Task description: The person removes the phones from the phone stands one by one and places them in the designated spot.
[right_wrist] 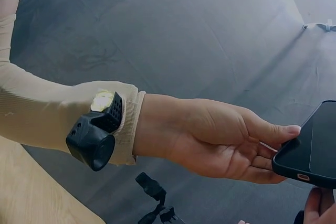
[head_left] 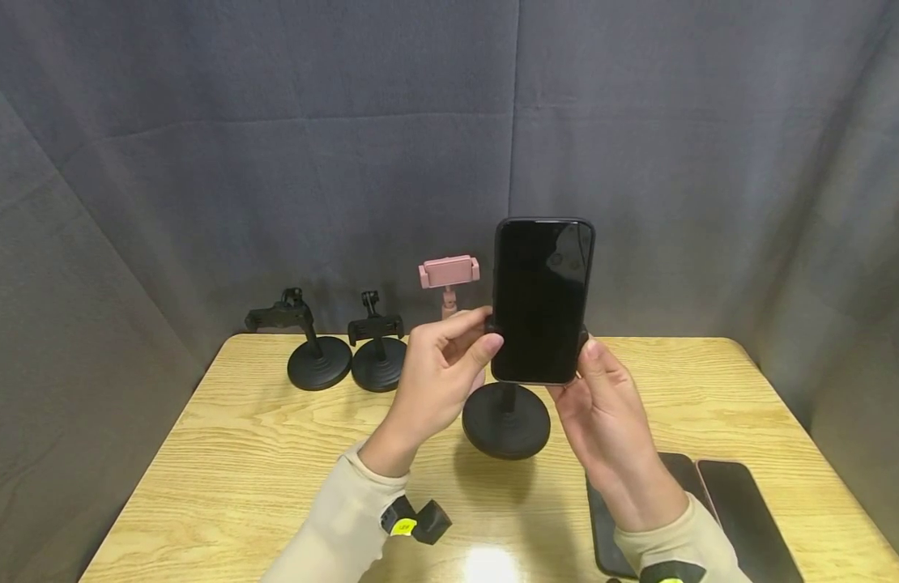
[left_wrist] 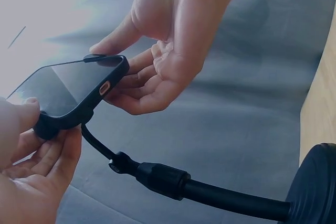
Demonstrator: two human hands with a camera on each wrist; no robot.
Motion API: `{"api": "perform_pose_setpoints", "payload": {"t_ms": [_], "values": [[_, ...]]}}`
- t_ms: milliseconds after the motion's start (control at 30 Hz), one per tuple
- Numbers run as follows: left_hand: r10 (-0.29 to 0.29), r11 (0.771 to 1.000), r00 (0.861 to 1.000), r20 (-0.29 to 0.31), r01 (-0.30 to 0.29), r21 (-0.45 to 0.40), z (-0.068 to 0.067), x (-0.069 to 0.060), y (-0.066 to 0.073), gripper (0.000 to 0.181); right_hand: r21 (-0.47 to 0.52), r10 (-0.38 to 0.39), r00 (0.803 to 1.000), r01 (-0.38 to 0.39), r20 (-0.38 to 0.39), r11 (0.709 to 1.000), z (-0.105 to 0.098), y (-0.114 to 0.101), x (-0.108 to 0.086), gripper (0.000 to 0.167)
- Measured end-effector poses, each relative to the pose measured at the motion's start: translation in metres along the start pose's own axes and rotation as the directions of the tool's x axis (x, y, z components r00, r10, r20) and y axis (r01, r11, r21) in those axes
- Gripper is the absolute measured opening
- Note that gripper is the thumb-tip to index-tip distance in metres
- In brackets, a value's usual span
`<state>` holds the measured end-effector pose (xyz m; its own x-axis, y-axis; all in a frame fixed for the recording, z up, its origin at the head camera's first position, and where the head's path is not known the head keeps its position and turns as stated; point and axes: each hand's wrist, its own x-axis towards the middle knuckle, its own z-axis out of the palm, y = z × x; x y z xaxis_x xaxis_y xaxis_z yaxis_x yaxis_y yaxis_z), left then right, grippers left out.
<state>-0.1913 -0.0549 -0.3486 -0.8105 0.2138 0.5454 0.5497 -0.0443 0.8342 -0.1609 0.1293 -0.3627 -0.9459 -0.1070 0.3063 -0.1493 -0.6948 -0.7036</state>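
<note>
A black smartphone (head_left: 540, 300) stands upright, screen towards me, in the clamp of a black phone stand (head_left: 506, 421). My left hand (head_left: 438, 372) pinches the clamp's left jaw between thumb and fingers. On the other side, my right hand (head_left: 610, 413) grips the right jaw by the phone's lower edge, its thumb in front. In the left wrist view, the stand's thin neck (left_wrist: 163, 179) runs from behind the phone to its round base. The right wrist view shows the left hand (right_wrist: 210, 140) along the phone's edge; only some right fingers (right_wrist: 315, 205) appear there.
Two black phone stands (head_left: 320, 363) (head_left: 379, 364) and a pink phone holder (head_left: 449, 272) stand at the back of the wooden table (head_left: 274, 453). A dark tablet-like slab (head_left: 606, 526) and another phone (head_left: 744, 510) lie at the right. Grey curtains (head_left: 391, 162) surround the table.
</note>
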Motion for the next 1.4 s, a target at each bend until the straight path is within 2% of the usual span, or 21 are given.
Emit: {"api": "perform_pose_setpoints", "payload": {"t_ms": [167,833,1400], "values": [[0.008,1.0,1.0,-0.005,-0.008,0.003,-0.004,-0.003,0.002,0.052,-0.028,-0.01,1.0,0.01,-0.009,1.0,0.004,0.001,-0.002,0.028],[-0.006,1.0,1.0,-0.013,0.006,0.02,-0.02,-0.018,0.018,0.04,-0.104,0.024,1.0,-0.025,-0.009,0.994,0.016,0.007,-0.008,0.03],[-0.013,1.0,1.0,-0.01,0.013,-0.013,-0.028,-0.026,0.016,0.039,-0.18,0.095,0.995,-0.098,-0.028,0.979,0.015,0.014,-0.009,0.03]]}}
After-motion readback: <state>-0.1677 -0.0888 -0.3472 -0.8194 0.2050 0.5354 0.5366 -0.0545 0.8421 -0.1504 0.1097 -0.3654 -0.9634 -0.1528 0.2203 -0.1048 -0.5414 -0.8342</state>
